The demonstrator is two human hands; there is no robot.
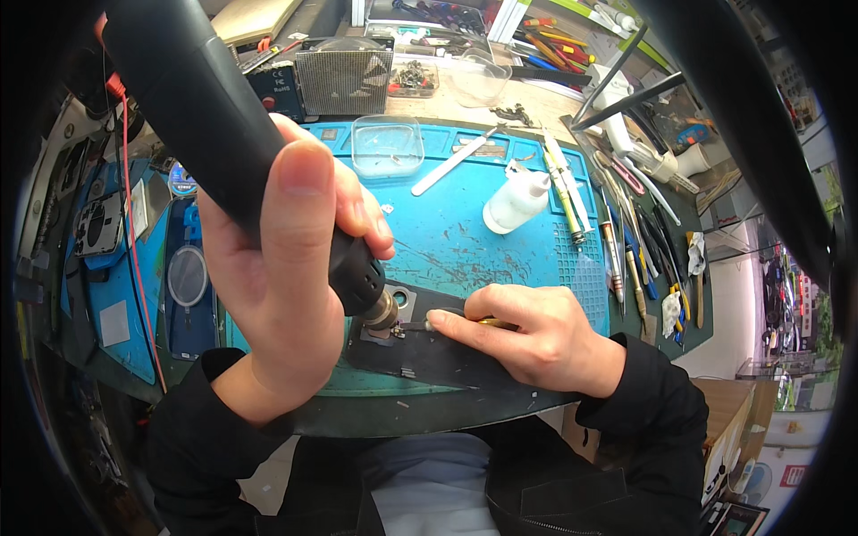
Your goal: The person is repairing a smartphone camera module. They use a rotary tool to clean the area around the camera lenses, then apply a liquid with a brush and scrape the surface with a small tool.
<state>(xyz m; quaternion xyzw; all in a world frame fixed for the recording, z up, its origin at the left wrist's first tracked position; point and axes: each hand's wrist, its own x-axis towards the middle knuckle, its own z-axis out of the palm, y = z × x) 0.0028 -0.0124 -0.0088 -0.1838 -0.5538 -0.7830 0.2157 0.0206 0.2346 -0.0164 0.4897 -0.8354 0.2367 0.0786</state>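
Observation:
My left hand [290,268] is wrapped round a black hot air gun [201,112], tilted with its metal nozzle [382,313] pointing down. Right under the nozzle lies a small electronic part [382,336], partly hidden by it, on a dark flat holder [438,355]. My right hand [541,335] is closed round a thin tool with a brass-coloured shaft [496,322]. The tool's fine end reaches to the small part from the right; fingers cover much of it, so I cannot tell its exact kind.
A blue work mat [438,241] covers the bench. Behind the hands are a clear plastic box [387,147], white tweezers [456,163], a white bottle [518,201] and syringes [563,192]. Several hand tools [639,259] lie at the right. A blue phone back [189,308] lies left.

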